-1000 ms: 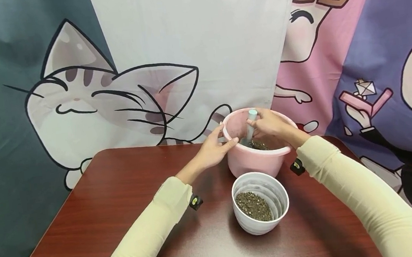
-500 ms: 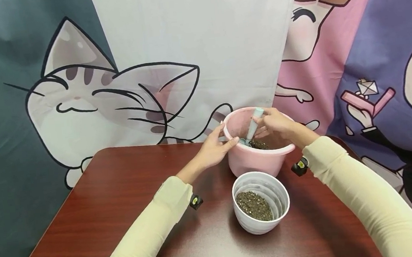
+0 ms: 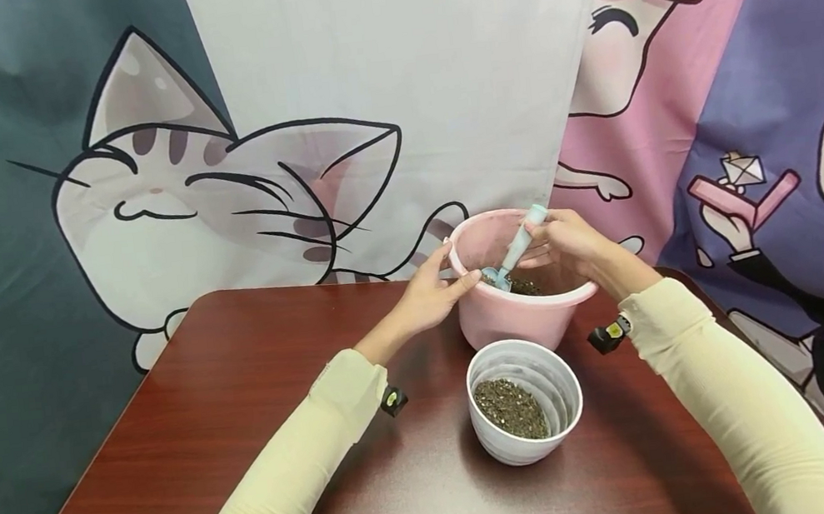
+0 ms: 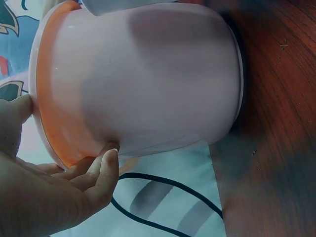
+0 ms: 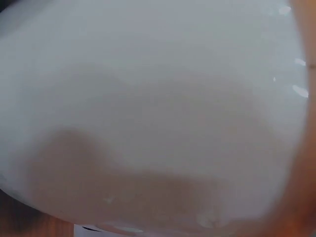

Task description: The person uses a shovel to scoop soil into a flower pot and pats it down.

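At the pink bucket [image 3: 513,323], the scoop [image 3: 516,251] now leans farther.

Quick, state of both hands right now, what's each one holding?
Left hand: holding the pink bucket at its rim.
Right hand: holding the blue scoop.

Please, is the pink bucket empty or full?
Neither: in the pink bucket, dark soil shows beside the blue scoop, below the rim.

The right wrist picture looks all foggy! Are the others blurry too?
Right wrist: foggy; a pale curved surface nearly fills it, probably too close to focus, with tiny glints at the right. Left wrist: clearer, with soft shadows on the bucket. Head: mostly sharp, with pale glare on the table at the bottom.
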`<state>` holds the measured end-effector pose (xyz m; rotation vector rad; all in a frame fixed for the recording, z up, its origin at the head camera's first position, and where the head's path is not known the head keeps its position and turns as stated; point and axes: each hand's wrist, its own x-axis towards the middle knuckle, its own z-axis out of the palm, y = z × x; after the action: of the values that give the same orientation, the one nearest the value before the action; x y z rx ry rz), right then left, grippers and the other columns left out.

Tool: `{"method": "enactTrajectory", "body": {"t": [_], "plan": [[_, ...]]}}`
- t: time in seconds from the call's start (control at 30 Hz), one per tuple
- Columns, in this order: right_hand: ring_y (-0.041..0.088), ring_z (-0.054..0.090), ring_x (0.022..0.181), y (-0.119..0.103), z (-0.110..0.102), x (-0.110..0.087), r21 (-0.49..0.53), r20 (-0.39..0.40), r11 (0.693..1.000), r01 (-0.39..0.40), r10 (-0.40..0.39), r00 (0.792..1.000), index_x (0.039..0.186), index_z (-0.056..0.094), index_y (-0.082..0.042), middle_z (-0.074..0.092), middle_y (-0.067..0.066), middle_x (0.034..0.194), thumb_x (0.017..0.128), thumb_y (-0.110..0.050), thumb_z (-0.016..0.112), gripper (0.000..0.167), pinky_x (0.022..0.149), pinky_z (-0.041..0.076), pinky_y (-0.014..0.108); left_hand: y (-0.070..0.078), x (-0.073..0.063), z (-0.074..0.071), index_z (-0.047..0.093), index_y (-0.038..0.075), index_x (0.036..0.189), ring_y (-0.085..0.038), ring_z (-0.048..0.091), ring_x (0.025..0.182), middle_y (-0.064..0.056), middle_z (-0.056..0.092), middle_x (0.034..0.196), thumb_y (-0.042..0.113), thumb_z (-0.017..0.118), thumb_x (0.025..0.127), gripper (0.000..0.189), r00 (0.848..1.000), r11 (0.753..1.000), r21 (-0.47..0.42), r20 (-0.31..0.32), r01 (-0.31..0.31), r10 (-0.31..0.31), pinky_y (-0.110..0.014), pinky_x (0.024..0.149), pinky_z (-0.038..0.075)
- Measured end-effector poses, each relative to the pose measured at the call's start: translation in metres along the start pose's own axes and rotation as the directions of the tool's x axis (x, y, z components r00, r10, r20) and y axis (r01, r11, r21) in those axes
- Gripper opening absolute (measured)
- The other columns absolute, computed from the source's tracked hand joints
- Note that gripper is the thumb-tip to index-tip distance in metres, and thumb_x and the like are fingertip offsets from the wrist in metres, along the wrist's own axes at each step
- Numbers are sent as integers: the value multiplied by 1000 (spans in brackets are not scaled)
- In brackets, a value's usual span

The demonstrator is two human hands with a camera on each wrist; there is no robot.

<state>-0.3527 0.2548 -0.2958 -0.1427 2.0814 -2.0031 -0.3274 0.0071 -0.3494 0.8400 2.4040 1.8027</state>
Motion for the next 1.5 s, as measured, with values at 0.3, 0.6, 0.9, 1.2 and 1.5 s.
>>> {"method": "enactTrajectory", "body": {"t": [0.3,0.6,0.9,1.2,1.5], "plan": [[28,73,81,-4,-7,-5,78,8,997,-9,8,1000,114,43,5,73,12,86,107,-9,38,16,85,56,44,1,-2,1,30,0,153,-37,54,126,-25,48,143,20,66,97,69,1000,1000,-18,-7,1,-1,-39,101,48],[28,74,78,-11,-16,-13,176,-9,984,-15,17,1000,111,43,2,73,14,84,106,-10,39,13,78,59,40,2,-2,2,31,2,153,-32,61,116,-20,53,135,21,66,97,69,1000,1000,-21,-20,21,-21,-35,97,50],[28,73,83,-12,-25,-18,250,25,968,-14,8,1000,101,56,-4,73,17,87,105,-13,43,16,81,58,42,0,-2,4,29,1,154,-33,58,121,-23,50,141,21,67,97,72,999,999,-34,-38,36,-37,-37,100,48],[29,73,85,-12,-33,-22,259,46,965,31,-45,998,103,57,-2,74,18,90,104,-14,47,16,84,57,40,2,-10,5,27,8,156,-33,59,120,-20,46,146,29,64,99,71,999,999,32,-34,40,-38,-38,98,50],[31,73,88,-17,-38,-30,383,53,921,75,-103,993,100,63,-5,74,19,91,101,-13,53,13,81,58,40,1,-45,10,29,9,151,-28,56,118,-18,33,146,33,64,96,69,970,980,194,-244,41,8,-43,92,49]]}}
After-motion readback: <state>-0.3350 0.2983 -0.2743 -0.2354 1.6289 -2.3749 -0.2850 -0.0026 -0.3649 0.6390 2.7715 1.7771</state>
